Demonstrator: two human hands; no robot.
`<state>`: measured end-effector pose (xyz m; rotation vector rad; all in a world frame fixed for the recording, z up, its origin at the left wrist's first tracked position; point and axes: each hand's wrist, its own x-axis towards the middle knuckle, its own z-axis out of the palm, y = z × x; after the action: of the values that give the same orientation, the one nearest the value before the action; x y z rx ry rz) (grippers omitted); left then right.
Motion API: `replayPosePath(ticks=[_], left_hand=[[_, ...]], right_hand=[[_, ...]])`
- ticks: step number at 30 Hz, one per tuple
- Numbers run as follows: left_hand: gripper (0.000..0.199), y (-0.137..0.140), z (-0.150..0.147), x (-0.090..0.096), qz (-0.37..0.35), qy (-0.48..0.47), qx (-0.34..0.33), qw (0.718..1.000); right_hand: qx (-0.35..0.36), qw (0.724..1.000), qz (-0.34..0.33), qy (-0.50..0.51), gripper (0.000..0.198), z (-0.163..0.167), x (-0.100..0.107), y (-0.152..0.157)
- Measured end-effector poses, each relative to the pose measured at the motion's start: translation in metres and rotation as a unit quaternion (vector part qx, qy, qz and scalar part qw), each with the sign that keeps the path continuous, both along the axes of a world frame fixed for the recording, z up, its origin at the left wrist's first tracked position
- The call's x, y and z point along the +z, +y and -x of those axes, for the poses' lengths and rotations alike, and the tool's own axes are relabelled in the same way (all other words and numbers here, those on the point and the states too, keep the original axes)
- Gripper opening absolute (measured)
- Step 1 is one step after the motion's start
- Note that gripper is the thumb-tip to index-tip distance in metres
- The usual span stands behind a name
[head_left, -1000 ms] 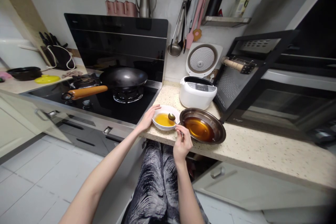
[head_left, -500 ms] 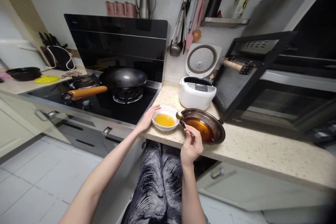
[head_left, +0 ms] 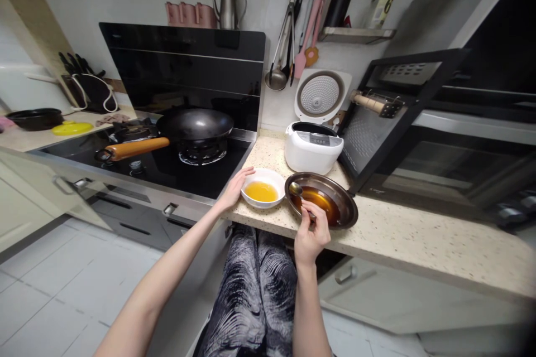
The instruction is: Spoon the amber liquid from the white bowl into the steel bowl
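A white bowl [head_left: 276, 178] with clear yellow liquid in it stands near the counter's front edge. My left hand [head_left: 234, 188] grips its left side, fingers reaching along the rim. To the right, touching or nearly touching the bowl, sits a dark metal basin [head_left: 350, 209] holding amber-brown liquid. Pinched by its handle in my right hand [head_left: 312, 228] is a metal spoon [head_left: 295, 188], its head over the left part of the basin. Whether the spoon carries liquid, I cannot tell.
Behind the basin a white rice cooker [head_left: 314, 150] has its lid up. A wok [head_left: 195, 125] with a wooden handle rests on the stove [head_left: 167, 170] at left. To the right stands a black rack [head_left: 364, 139] beside an oven [head_left: 444, 173]. Utensils hang on the wall.
My right hand has moved right with the spoon, from the gap between bowl and basin to over the basin. The left hand stays at the bowl.
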<state>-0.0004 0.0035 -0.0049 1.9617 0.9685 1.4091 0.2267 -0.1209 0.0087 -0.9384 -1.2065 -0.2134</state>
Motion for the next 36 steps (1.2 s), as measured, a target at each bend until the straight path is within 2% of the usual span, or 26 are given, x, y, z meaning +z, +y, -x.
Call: replayPosePath(ticks=[4,10,15,18,21,24,27,31,36], left_hand=[[0.05,0.001,0.0,0.0,0.0,0.0,-0.002,1.0],[0.05,0.0,-0.001,0.001,0.005,0.0,0.001,1.0],[0.05,-0.001,-0.001,0.002,0.008,-0.002,-0.001,1.0],[0.05,-0.002,-0.001,0.003,0.01,0.0,0.0,1.0],[0.05,-0.002,-0.001,0.003,0.009,-0.003,0.0,1.0],[0.05,-0.002,-0.001,0.003,0.01,-0.004,0.0,1.0],[0.05,-0.002,-0.001,0.002,0.008,0.0,0.003,1.0],[0.05,-0.002,-0.002,0.002,0.004,-0.003,0.003,1.0],[0.05,-0.002,-0.003,0.002,0.003,-0.006,0.002,1.0]], right_hand=[[-0.005,0.998,-0.003,-0.06,0.017,-0.004,-0.001,0.001],[0.032,0.983,-0.002,-0.179,0.031,-0.014,-0.006,0.002],[0.037,0.975,0.002,-0.218,0.038,-0.019,-0.008,0.001],[0.02,0.98,-0.007,-0.197,0.034,-0.018,-0.006,0.0],[-0.01,0.991,-0.033,-0.132,0.026,-0.011,-0.004,-0.001],[-0.009,0.997,-0.045,-0.062,0.02,0.002,-0.002,-0.005],[0.021,0.999,-0.024,-0.01,0.015,0.016,-0.002,-0.007],[0.062,0.998,0.007,-0.002,0.015,0.032,-0.004,-0.004],[0.066,0.996,0.053,0.002,0.015,0.041,-0.009,0.008]])
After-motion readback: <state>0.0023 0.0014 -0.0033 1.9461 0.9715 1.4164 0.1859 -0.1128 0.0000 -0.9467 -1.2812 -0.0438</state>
